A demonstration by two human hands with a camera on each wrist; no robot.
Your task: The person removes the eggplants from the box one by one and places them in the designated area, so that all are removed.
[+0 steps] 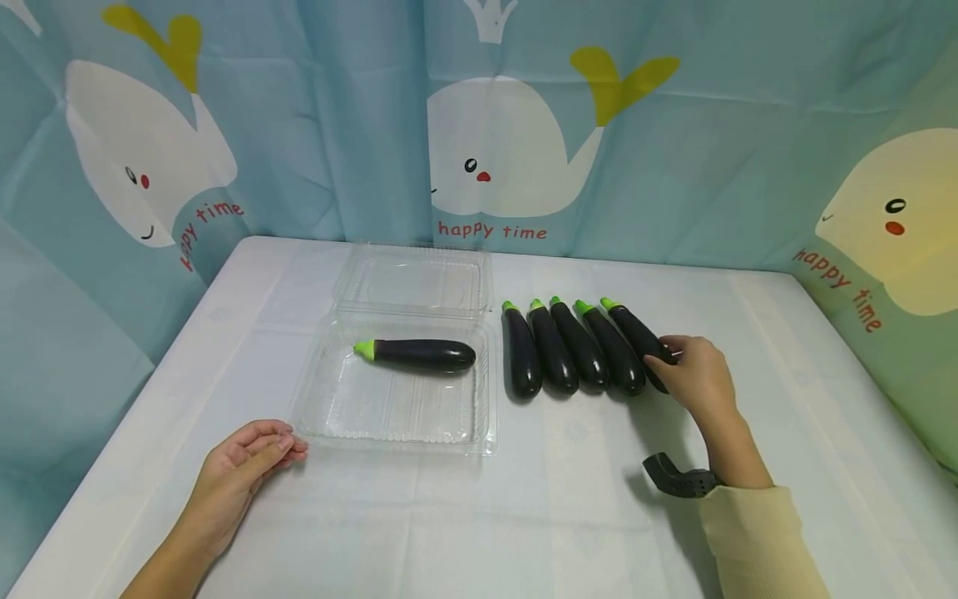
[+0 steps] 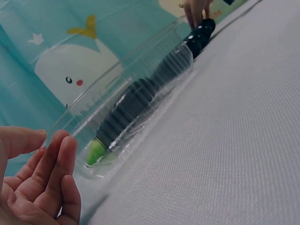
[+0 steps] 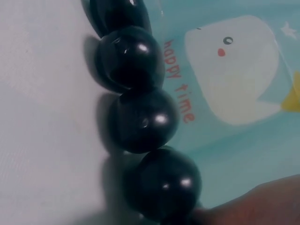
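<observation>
A clear plastic clamshell container (image 1: 389, 420) lies with its lid (image 1: 412, 279) folded back. Inside its base, one eggplant (image 1: 422, 355) lies crosswise, green stem to the left. My left hand (image 1: 239, 474) pinches the near left corner of the container between thumb and fingers; the left wrist view shows the same hand (image 2: 42, 173) at the rim. To the right, several eggplants (image 1: 554, 345) lie side by side, stems pointing away. My right hand (image 1: 699, 378) grips the rightmost eggplant (image 1: 632, 329) near its thick end. In the right wrist view, rounded eggplant ends (image 3: 145, 119) touch in a line.
A white cloth covers the table (image 1: 569, 516). Behind it hangs a blue curtain (image 1: 359, 125) printed with whales, which also runs along both sides. A black wrist strap mount (image 1: 681, 478) sticks out from the right wrist, just above the table.
</observation>
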